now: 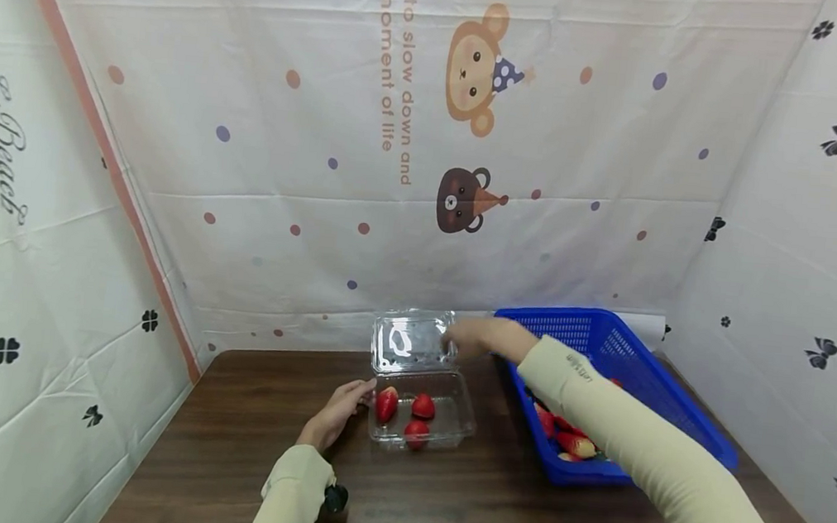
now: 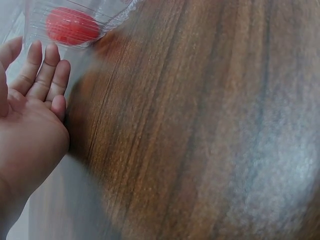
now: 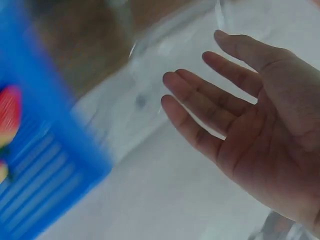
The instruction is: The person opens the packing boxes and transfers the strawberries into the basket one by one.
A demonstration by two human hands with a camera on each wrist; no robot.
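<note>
A clear plastic clamshell box [image 1: 458,431] stands on the table with its lid [image 1: 411,346] raised at the back. Three red strawberries [image 1: 387,406] lie inside it. My left hand [image 1: 340,408] is at the box's left side, fingertips by its wall; in the left wrist view its fingers [image 2: 44,80] are lightly bent and hold nothing. Beside the raised lid's right edge is my right hand [image 1: 482,338], blurred in the head view. The right wrist view shows that hand [image 3: 250,115] with fingers spread and an empty palm.
A blue plastic basket [image 1: 676,392] with several strawberries [image 1: 576,446] sits to the right, partly behind my right forearm. The brown wooden table [image 1: 241,412] meets a printed cloth wall [image 1: 297,284] at the back. Cloth also hangs on both sides.
</note>
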